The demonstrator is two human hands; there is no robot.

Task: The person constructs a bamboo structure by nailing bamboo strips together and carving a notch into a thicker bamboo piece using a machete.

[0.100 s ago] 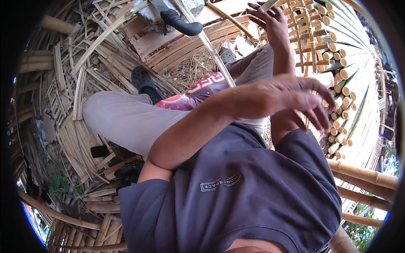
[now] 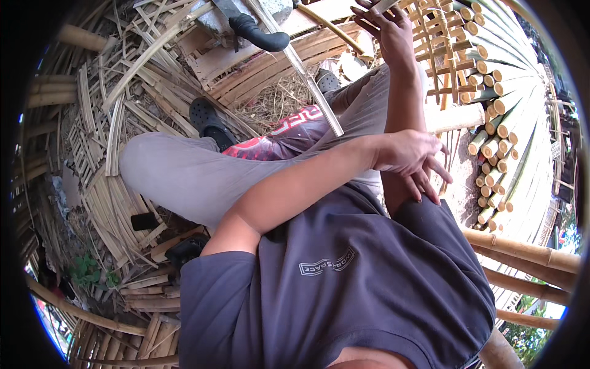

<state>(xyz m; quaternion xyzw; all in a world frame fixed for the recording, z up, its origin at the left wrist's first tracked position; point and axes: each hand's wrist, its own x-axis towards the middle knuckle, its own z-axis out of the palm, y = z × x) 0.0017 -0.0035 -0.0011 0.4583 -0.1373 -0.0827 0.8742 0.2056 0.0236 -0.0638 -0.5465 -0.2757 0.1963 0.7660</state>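
Note:
My left hand (image 2: 410,154) reaches across my body to my right arm, near the elbow. Its fingers are apart and bent over the arm, with nothing in them. My right hand (image 2: 388,27) is stretched out at the top of the view, pinching a pale flat strip (image 2: 386,5) whose far end is cut off by the edge. Right of that hand stands a lattice of woven bamboo strips (image 2: 444,46). A large knife with a curved black handle (image 2: 264,38) lies on a stone block (image 2: 212,21). Beside it a long split bamboo piece (image 2: 304,74) slants down to my lap.
Cut bamboo poles (image 2: 501,144) are stacked at the right, ends facing me. Bamboo rails (image 2: 528,249) run below them. Loose bamboo strips (image 2: 117,209) cover the ground at left. A wooden plank box (image 2: 227,64) stands ahead, near my dark clogs (image 2: 212,126).
My left hand has come left and down from the air over my right arm onto the arm near the elbow. My right hand has shifted slightly up and left, still with the strip.

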